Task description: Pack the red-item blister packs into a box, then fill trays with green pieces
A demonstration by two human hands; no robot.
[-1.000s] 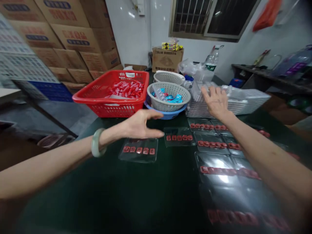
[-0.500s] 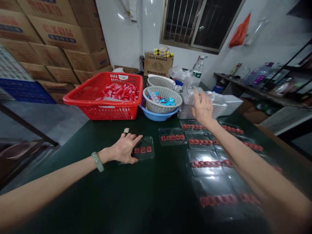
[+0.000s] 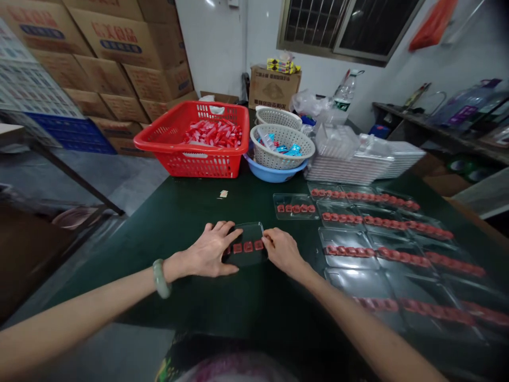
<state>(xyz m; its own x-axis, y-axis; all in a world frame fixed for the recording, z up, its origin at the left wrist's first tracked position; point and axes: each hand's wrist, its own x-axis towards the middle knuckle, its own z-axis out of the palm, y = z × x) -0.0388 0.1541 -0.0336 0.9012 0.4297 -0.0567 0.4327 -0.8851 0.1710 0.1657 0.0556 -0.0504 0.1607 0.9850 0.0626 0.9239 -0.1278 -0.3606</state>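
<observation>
My left hand (image 3: 209, 249) and my right hand (image 3: 282, 250) grip the opposite ends of a clear plastic tray (image 3: 249, 243) on the dark green table (image 3: 178, 212). A row of small red square pieces (image 3: 247, 246) lies in this tray, its left end hidden under my left fingers. To the right, several more clear trays (image 3: 350, 249) lie on the table, each bearing rows of red pieces. Neither hand touches them.
A red plastic basket (image 3: 191, 164) of red-wrapped pieces and a white colander (image 3: 282, 146) in a blue basin stand at the table's back. A stack of clear trays (image 3: 350, 159) sits to their right. Cardboard boxes (image 3: 119, 58) are piled at back left.
My right hand has come down from the tray stack to the right end of the clear tray. My left hand now grips its left end, and the view has shifted slightly.
</observation>
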